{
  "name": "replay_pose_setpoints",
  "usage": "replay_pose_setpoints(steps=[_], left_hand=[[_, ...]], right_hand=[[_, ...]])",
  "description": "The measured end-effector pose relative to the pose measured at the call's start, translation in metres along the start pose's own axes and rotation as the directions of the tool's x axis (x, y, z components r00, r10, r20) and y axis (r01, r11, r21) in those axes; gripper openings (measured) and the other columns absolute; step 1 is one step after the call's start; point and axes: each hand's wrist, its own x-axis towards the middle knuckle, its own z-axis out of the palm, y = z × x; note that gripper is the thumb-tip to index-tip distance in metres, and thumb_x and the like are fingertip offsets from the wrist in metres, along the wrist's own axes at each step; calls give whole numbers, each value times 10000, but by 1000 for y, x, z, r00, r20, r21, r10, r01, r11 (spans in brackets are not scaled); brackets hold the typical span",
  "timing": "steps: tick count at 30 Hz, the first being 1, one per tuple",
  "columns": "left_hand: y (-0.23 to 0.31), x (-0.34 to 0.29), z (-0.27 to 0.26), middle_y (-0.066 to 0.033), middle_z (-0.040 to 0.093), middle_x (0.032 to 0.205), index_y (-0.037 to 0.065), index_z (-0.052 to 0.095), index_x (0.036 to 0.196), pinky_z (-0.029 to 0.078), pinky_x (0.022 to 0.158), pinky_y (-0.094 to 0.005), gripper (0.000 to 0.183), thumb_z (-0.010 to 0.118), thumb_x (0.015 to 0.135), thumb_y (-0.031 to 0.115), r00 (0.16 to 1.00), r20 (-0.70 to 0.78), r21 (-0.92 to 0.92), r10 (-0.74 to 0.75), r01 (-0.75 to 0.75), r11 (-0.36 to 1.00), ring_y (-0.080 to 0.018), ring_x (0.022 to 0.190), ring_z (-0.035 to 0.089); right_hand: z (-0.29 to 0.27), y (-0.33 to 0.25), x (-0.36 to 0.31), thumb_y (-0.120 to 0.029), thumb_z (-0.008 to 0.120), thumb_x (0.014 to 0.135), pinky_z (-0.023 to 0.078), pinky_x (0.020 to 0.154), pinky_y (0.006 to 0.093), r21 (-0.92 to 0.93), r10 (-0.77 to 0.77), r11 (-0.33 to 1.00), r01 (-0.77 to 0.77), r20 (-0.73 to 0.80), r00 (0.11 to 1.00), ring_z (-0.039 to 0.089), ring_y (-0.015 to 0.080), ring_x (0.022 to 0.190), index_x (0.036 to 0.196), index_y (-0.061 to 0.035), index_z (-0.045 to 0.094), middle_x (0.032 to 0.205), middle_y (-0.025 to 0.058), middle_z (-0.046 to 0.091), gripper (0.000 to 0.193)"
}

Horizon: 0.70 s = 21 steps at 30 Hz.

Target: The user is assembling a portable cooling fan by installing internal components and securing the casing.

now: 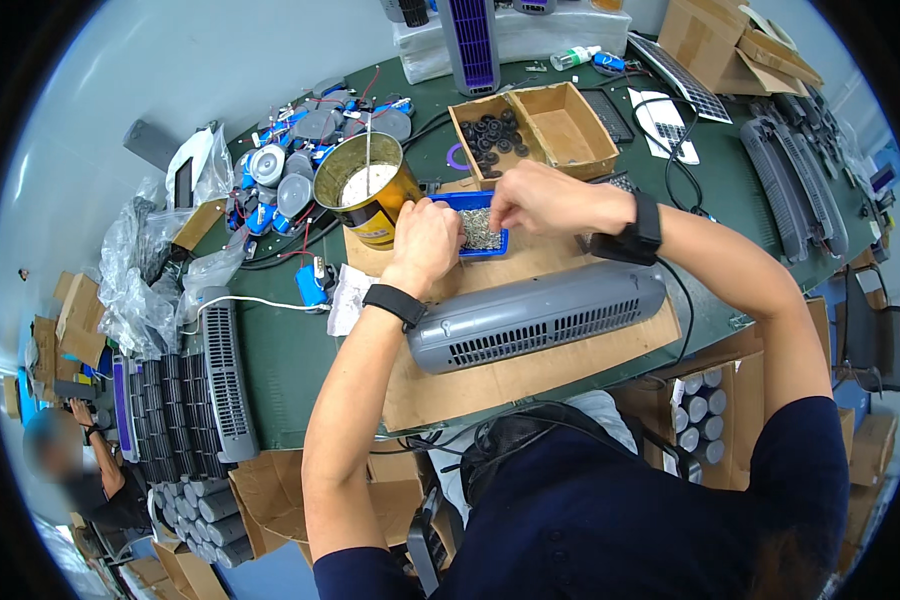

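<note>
A blue tray (pixel 486 252) full of small metal screws (pixel 480 230) lies on a cardboard sheet (pixel 420 392). My right hand (pixel 542 200) reaches over the tray's right side, fingertips pinched together at the screws; anything between them is too small to make out. At the tray's left edge is my left hand (pixel 428 240), its fingers curled closed, and what they hold is hidden. Just behind it stands a yellow and black can (pixel 373 228) with white contents and a thin stick. Nearer to me, a grey slotted plastic housing (pixel 540 318) lies across the cardboard.
An open cardboard box (pixel 560 130) holds black round parts. Motors with blue parts and wires (pixel 285 175) pile up at the back left, beside plastic bags (pixel 140 270). Grey housings (pixel 795 190) lie at the right. A co-worker (pixel 80 460) is at the far left.
</note>
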Motion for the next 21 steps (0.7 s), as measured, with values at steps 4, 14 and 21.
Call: replay_pose_setpoints(steps=[4, 14, 21], left_hand=[[0, 1, -6, -92, 677, 783, 93, 732, 724, 464, 758, -409, 72, 744, 703, 161, 1000, -6, -48, -7, 7, 999, -275, 829, 637], [30, -37, -94, -148, 680, 769, -14, 717, 863, 526, 647, -304, 113, 690, 784, 63, 960, -79, -582, -268, 174, 794, -222, 673, 671], [79, -108, -96, -87, 685, 888, -14, 726, 918, 530, 705, -248, 101, 691, 823, -8, 897, 133, -913, -421, 276, 301, -123, 794, 640]], right_hand=[[-12, -9, -26, 51, 673, 758, 529, 709, 351, 69, 108, 990, -126, 218, 970, 687, 283, 811, 909, 12, 709, 869, 171, 706, 160], [7, -15, -38, 78, 647, 712, 492, 607, 373, 150, -47, 988, 20, 179, 983, 658, 300, 701, 958, 4, 516, 712, 141, 643, 289], [9, -13, -38, 82, 600, 754, 497, 581, 385, 133, -110, 987, 87, 180, 978, 664, 309, 688, 1028, 4, 513, 720, 138, 659, 297]])
